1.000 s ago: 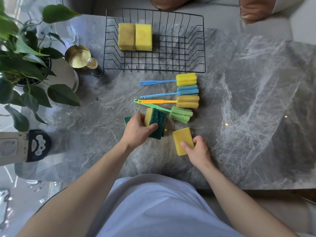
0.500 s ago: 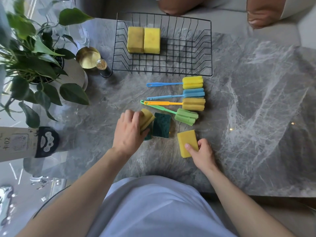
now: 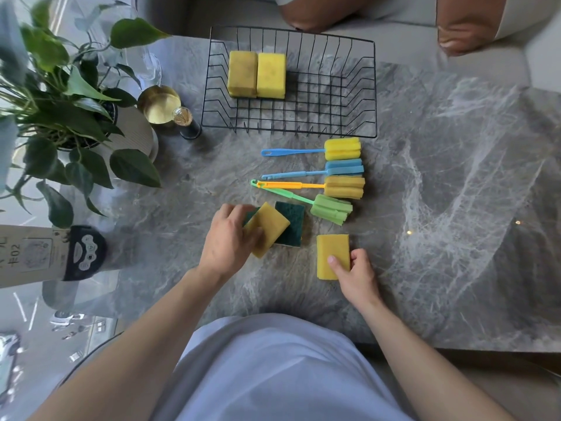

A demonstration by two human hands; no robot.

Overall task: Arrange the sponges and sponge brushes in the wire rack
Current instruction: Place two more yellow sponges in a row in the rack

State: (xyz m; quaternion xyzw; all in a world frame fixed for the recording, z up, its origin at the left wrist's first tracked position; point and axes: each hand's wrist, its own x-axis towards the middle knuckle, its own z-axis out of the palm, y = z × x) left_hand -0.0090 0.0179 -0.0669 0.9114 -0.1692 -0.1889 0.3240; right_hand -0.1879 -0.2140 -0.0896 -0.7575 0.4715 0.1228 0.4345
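Note:
A black wire rack (image 3: 373, 86) stands at the back of the table with two yellow sponges (image 3: 256, 75) side by side in its left part. In front of it lie several sponge brushes (image 3: 340, 177) with blue, orange and green handles, heads to the right. My left hand (image 3: 227, 241) grips a yellow sponge with a green back (image 3: 268, 227), tilted, yellow face up. A second sponge (image 3: 293, 223) lies green side up right beside it. My right hand (image 3: 353, 273) holds the near end of a plain yellow sponge (image 3: 332, 252) flat on the table.
A potted plant (image 3: 60, 95) fills the left side, with a gold cup (image 3: 159, 104) and a small dark-based bottle (image 3: 188, 126) by the rack's left front corner. The grey marble table (image 3: 455, 192) stretches to the right. A white-and-black device (image 3: 54, 253) sits at the left edge.
My left hand has picked one of the two green-backed sponges off the other and turned it yellow side up. The right hand has stayed on the plain yellow sponge.

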